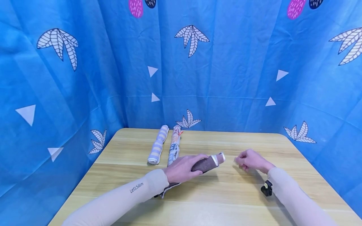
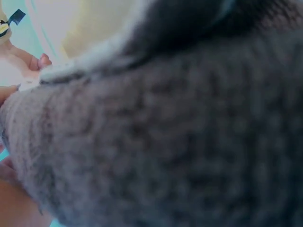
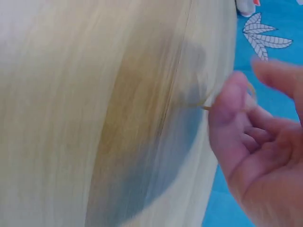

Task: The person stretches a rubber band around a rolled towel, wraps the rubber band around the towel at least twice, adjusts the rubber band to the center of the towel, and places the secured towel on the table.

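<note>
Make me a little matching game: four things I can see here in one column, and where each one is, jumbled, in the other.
Things:
1. striped roll
2. brown roll
3. thin band
4. curtain

Places:
A. at the fingertips of the person's right grip
B. hanging beyond the table
C. lying on the table, just left of the printed roll
D. held in the person's left grip

Right pairs: 1-C, 2-D, 3-A, 4-B.
</note>
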### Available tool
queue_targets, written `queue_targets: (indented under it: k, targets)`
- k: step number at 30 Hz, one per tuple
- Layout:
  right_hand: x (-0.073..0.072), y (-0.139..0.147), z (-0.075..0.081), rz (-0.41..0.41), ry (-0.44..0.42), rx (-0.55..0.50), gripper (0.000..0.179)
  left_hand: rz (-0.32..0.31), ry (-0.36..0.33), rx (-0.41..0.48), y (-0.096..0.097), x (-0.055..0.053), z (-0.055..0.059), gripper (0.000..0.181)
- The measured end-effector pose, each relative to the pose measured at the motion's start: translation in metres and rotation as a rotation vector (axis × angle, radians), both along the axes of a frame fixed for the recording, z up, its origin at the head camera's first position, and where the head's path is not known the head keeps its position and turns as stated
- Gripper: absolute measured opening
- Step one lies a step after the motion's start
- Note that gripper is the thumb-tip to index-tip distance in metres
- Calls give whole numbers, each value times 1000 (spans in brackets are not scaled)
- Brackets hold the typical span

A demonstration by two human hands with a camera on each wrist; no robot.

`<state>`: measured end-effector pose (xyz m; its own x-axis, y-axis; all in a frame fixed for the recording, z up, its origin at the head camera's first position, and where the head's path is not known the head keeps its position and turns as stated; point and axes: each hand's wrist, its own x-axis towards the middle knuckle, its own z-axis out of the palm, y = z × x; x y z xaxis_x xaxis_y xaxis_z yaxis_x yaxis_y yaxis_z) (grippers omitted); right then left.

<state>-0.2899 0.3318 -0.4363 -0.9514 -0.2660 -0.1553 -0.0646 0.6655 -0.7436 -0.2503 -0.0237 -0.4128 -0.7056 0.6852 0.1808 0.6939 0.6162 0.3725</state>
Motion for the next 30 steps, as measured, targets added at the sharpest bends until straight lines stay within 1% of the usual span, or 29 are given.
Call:
queue_targets:
  k: [3, 5, 7, 10, 15, 18, 21, 24, 26, 28, 30]
  targets:
    - [6, 0, 1, 70, -16, 33, 20, 3, 25, -17, -1, -1, -1, 58]
    - [9, -1, 1, 100, -24, 35, 24, 4, 43, -28, -2, -2, -2, 59]
    - [12, -1, 2, 126, -36, 9, 30, 4, 59, -39, -3, -3, -3, 59]
    - [14, -2, 4, 150, -82, -102, 34, -13, 92, -53, -4, -4, -5, 59]
    - [19, -8, 7, 180, -183, -362, 43, -45, 155, -81, -8, -7, -9, 58]
    - [22, -12, 7, 215, -236, -490, 47, -52, 169, -88, -10, -9, -11, 58]
    - [24, -16, 8, 260, -259, -582, 46, -55, 176, -89, -11, -10, -13, 58]
    - [25, -20, 8, 287, -274, -659, 46, -61, 182, -83, -12, -11, -14, 58]
    - [26, -23, 9, 290, -277, -690, 47, -64, 185, -79, -13, -11, -14, 58]
    - [27, -26, 8, 283, -262, -691, 48, -68, 187, -73, -14, -12, -15, 58]
    - [28, -28, 8, 261, -223, -645, 50, -69, 185, -72, -14, -12, -15, 58]
